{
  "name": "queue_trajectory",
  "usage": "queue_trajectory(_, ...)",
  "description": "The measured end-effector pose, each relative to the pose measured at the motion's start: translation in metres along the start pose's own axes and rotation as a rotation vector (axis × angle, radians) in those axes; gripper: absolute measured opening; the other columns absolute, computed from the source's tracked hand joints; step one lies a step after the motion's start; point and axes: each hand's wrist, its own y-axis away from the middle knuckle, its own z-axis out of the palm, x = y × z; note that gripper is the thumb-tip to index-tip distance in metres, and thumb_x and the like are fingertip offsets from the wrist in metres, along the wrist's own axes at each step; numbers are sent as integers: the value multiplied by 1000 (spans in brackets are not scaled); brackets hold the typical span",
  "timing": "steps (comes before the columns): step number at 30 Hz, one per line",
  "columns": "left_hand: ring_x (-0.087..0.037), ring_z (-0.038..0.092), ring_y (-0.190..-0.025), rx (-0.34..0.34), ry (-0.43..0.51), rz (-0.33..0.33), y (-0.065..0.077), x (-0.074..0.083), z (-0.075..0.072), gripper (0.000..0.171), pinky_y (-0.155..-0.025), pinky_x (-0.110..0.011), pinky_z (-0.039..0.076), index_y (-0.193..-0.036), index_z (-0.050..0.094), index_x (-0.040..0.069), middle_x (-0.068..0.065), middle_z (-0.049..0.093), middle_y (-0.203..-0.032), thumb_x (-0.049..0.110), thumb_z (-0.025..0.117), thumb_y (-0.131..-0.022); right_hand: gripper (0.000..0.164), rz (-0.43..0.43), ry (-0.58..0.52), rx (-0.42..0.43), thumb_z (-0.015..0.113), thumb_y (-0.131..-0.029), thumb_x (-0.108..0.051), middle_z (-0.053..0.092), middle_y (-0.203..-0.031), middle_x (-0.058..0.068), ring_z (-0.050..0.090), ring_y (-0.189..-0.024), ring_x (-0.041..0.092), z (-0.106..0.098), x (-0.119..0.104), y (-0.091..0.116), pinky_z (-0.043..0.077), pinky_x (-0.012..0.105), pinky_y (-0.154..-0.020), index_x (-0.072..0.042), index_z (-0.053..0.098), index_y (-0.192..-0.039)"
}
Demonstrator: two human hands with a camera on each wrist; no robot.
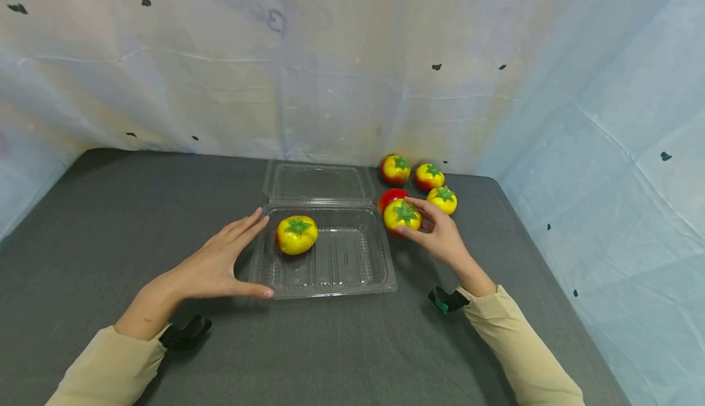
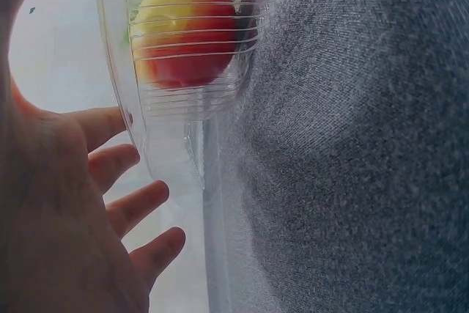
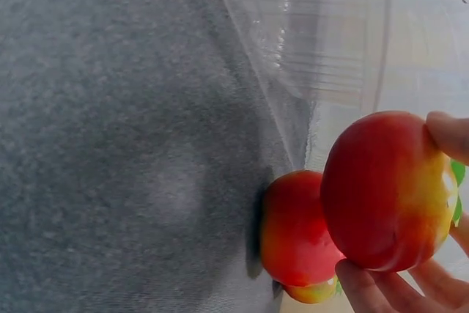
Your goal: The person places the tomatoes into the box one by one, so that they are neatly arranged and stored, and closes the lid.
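Note:
A clear plastic clamshell box (image 1: pixel 347 271) stands with its lid (image 1: pixel 319 182) folded back behind it. Inside, toward the left, rests a yellow-and-red toy tomato (image 1: pixel 297 235) with a green leafy top. My left hand (image 1: pixel 212 265) is spread beside the box, fingertips and thumb right at its left rim. Off the box's right side, my right hand (image 1: pixel 443 240) pinches another toy tomato (image 1: pixel 401 217) between thumb and fingers. In the right wrist view this tomato (image 3: pixel 385 192) shows its red underside, raised above the table.
Behind the held one lies a redder toy tomato (image 1: pixel 391 196), partly hidden. More toy tomatoes sit at the back right: one (image 1: pixel 395 169) near the lid, another (image 1: pixel 429 177) and a yellow one (image 1: pixel 442 200). A pale sheet (image 1: pixel 352 75) hangs behind the grey table (image 1: pixel 330 357).

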Motion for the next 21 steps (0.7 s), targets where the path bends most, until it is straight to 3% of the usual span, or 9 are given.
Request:
queue_trajectory(15,-44,15,-143,0,4,-1,0,0,1,122,-103,-72,19,-155,15,13,-8,5,-163,69,75,-64,60,-19,28,-6,74,-85,-29,52,-137,6,55,-118,26,-2,-17,-9,48,47,-97,-21,50,-139)
queue_trajectory(21,-43,15,-143,-3,3,-8,0,1,0,123,-103,-72,19,-155,15,13,-10,6,-162,70,74,-64,59,-51,2,-30,73,-86,-25,50,-140,6,53,-122,26,2,-24,-13,46,47,-100,-18,50,-139)
